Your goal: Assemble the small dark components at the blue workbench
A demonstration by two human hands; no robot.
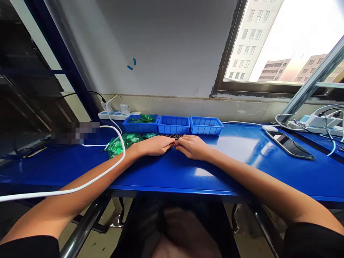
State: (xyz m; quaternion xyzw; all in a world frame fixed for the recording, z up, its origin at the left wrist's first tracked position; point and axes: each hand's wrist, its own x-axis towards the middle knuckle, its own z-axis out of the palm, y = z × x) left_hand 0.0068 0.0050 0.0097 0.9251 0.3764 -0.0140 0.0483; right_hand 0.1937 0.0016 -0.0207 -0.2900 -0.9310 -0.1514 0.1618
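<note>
My left hand [159,145] and my right hand [194,147] meet fingertip to fingertip over the blue table [174,175]. Both have their fingers curled in a pinch; whatever they hold is too small or hidden to name. Just beyond the fingers lies a pile of small dark pieces [172,136], partly covered by the hands. To the left, beside my left wrist, green flat packets or boards [118,146] are heaped on the table.
Behind the hands stand three blue bins: a left bin [139,127] with green pieces, a middle bin [174,129] and a right bin [206,129]. A white cable [88,182] crosses above my left forearm. A phone [291,144] and power strips [317,123] lie right.
</note>
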